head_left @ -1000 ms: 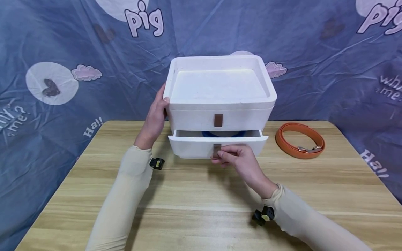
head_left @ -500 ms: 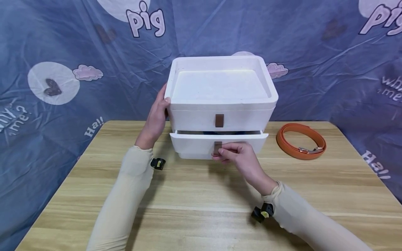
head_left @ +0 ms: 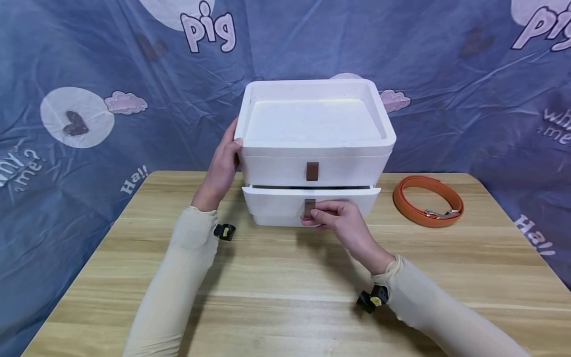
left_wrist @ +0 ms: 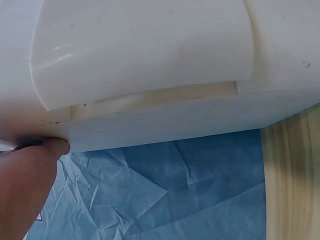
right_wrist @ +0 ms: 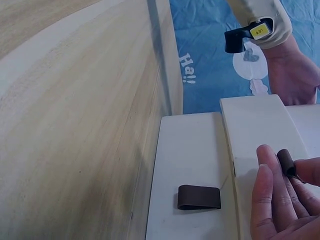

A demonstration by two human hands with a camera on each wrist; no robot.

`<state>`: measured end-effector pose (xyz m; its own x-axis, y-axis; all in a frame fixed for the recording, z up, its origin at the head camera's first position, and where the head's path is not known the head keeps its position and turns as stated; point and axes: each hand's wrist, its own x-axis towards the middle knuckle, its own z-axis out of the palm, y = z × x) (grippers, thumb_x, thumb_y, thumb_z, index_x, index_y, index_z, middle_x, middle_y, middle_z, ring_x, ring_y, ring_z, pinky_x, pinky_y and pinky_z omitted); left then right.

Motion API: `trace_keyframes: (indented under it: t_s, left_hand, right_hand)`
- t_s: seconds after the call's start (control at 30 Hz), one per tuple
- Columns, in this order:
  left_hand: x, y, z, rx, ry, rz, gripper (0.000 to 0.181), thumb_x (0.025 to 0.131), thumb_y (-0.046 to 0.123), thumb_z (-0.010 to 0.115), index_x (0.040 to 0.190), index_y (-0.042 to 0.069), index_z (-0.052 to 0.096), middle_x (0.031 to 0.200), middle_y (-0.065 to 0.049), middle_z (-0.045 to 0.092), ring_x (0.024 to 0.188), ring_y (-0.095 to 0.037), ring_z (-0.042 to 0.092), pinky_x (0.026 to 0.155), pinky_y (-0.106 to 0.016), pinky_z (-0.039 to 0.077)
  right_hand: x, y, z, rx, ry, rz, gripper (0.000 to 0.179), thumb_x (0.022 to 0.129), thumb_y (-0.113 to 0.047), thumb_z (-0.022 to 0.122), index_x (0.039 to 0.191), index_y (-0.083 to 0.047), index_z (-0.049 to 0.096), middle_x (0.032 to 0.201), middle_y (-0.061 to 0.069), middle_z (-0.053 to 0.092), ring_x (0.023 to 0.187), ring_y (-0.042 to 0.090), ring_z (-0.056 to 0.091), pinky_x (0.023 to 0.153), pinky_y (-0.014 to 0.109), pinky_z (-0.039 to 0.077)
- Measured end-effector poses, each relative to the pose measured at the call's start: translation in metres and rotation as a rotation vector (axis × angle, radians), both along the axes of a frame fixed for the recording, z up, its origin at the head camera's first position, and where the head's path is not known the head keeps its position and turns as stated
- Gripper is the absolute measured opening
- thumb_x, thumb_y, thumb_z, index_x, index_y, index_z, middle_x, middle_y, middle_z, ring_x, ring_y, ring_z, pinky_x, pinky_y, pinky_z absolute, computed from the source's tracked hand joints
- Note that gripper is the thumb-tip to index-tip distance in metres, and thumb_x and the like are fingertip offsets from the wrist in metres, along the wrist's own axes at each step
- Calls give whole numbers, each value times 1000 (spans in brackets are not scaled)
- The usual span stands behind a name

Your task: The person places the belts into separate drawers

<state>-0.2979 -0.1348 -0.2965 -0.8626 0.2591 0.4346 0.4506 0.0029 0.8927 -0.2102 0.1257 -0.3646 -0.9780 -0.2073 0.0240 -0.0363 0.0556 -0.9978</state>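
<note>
A white storage drawer unit with a tray top stands at the back of the table. My left hand holds its left side, the thumb at the front corner of the top rim and the fingers along the side wall. A drawer under the upper one sticks out slightly, a narrow dark gap above its front. With thumb and fingers my right hand pinches this drawer's brown pull tab. In the right wrist view, another brown tab sits on the panel below. The drawer's inside is hidden.
A coiled orange-brown belt with a metal buckle lies right of the unit on the wooden table. A blue printed cloth hangs behind. Both wrists carry small black camera mounts.
The pulled-out drawer has slid inward, pushed by my right hand at its tab. Its gap has narrowed, and the blue-rimmed thing inside has gone out of sight. My left hand stays put.
</note>
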Motion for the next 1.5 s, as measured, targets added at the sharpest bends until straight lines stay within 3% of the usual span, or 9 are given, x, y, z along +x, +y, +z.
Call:
trace_keyframes:
  t_s: [0.37, 0.7, 1.0, 1.27, 1.5]
  left_hand:
    - [0, 1, 0, -2, -7, -8, 61, 99, 22, 30, 158, 11, 17, 156, -8, 26, 134, -23, 34, 109, -42, 27]
    - [2, -3, 0, -19, -27, 16, 61, 100, 25, 28, 158, 14, 16, 157, -6, 24, 135, -23, 33, 109, -45, 26]
    - [1, -1, 1, -23, -19, -2, 60, 100, 25, 27, 158, 14, 16, 155, -6, 27, 133, -25, 35, 108, -47, 27]
    - [1, -2, 2, 43, -22, -19, 61, 99, 21, 28, 158, 10, 17, 154, -10, 30, 129, -25, 38, 105, -42, 30]
    - [1, 1, 2, 29, -23, -30, 60, 99, 20, 27, 158, 11, 16, 155, -9, 28, 131, -24, 37, 106, -41, 29]
  right_hand:
    - [-3, -1, -2, -34, -9, -10, 21, 95, 3, 58, 109, 17, 63, 97, 25, 70, 87, 26, 71, 75, 39, 55]
    - [-7, -4, 0, -38, -9, 1, 21, 95, 3, 57, 109, 17, 63, 97, 25, 70, 87, 29, 71, 77, 41, 54]
    - [-9, 0, 1, -29, -23, 4, 22, 95, 0, 60, 110, 14, 65, 98, 22, 71, 89, 30, 70, 80, 47, 53]
    - [-12, -2, 3, -26, -28, 10, 23, 95, -1, 59, 112, 14, 64, 98, 23, 70, 88, 30, 70, 81, 51, 51]
    - [-12, 0, 0, -41, -29, 4, 22, 95, 1, 58, 111, 16, 63, 100, 24, 70, 89, 30, 70, 81, 51, 51]
